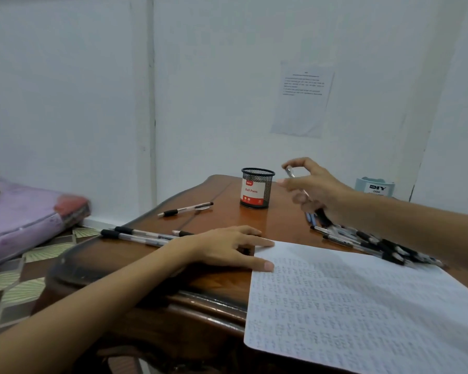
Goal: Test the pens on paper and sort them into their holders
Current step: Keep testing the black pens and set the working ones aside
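Just right of the mesh holder (pixel 257 188), the right hand (pixel 318 191) pinches a pen (pixel 290 171) aloft. Meanwhile the left hand (pixel 227 248) lies flat, touching the paper (pixel 362 306).

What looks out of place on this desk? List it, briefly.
The paper lies askew and hangs over the near edge of the desk, pressed at its corner by the left hand. Two pens lie at the left edge, and one pen lies apart from the pile.
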Available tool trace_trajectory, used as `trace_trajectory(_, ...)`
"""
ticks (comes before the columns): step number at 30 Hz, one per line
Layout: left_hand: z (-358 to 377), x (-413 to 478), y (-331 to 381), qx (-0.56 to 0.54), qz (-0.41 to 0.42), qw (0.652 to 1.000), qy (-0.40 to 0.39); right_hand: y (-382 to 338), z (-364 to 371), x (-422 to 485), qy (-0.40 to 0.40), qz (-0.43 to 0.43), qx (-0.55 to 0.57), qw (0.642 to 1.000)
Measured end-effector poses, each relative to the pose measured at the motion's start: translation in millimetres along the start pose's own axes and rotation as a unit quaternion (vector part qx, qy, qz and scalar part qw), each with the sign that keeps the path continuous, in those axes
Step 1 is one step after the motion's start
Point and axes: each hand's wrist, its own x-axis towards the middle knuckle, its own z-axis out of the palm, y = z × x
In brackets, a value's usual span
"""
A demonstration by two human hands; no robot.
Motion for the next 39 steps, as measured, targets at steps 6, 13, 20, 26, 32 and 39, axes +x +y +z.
trace_trajectory(6,-3,7,-8,0.022,-0.047,0.997,0.055,25,23,26,0.114,0.064,0.280,0.951)
trace_trajectory(13,-6,20,-27,0.046,-0.079,0.993,0.079,72,18,29,-0.015,0.085,0.237,0.968)
trace_trajectory(20,-3,17,-28,0.011,-0.082,0.993,0.089,67,28,24,-0.008,0.017,0.189,0.982)
trace_trajectory(26,-2,16,-25,0.051,-0.088,0.992,0.075,72,40,17,-0.063,-0.005,0.026,0.998)
trace_trajectory(32,-2,18,-23,0.056,-0.111,0.988,0.090,77,41,17,-0.114,-0.069,-0.009,0.991)
trace_trajectory(39,-2,18,-24,0.059,-0.111,0.989,0.080,81,39,22,-0.129,-0.074,-0.033,0.988)
